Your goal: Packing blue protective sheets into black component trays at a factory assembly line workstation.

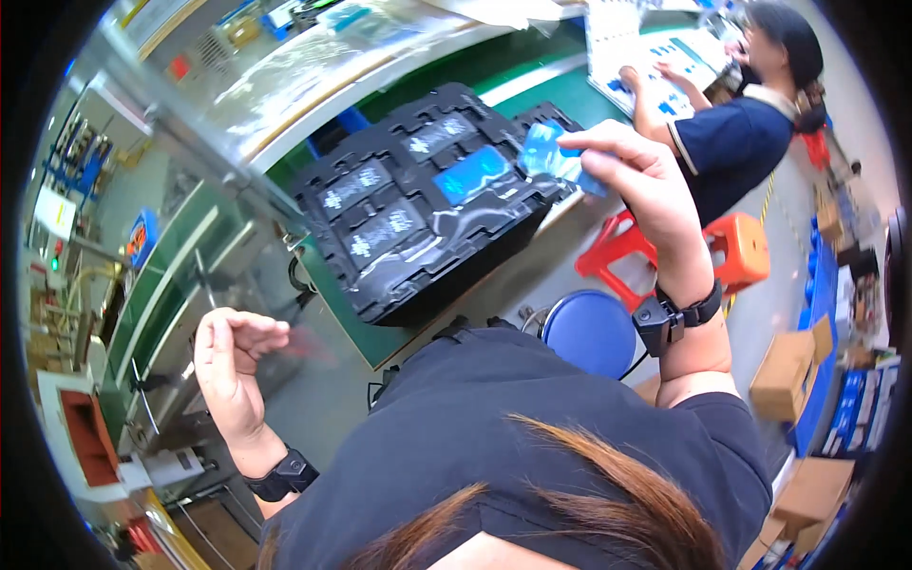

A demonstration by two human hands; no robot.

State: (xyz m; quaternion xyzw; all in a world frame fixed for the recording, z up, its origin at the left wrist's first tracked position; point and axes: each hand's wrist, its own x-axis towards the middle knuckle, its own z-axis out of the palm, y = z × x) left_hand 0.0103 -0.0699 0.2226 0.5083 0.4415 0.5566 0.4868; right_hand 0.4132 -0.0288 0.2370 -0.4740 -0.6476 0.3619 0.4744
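My right hand (638,169) is raised at the right of a black tray and pinches a crinkled piece of blue film (554,155). My left hand (231,366) is up at the left, away from the tray, with its fingers bent together. A faint reddish, see-through smear shows by its fingertips, too blurred to name. In the black tray (408,275), atop a dark stack, lie several flat rectangular dark pieces (385,233) in moulded pockets. One pocket has a shiny blue-covered piece (472,175).
The stack is on a green-topped bench (344,318). A co-worker (736,142) handles small blue pieces at the far right. A blue round stool (589,332) and red plastic stools (736,252) stand near me. A metal post (190,138) rises at the left; cardboard boxes (793,375) are at the right.
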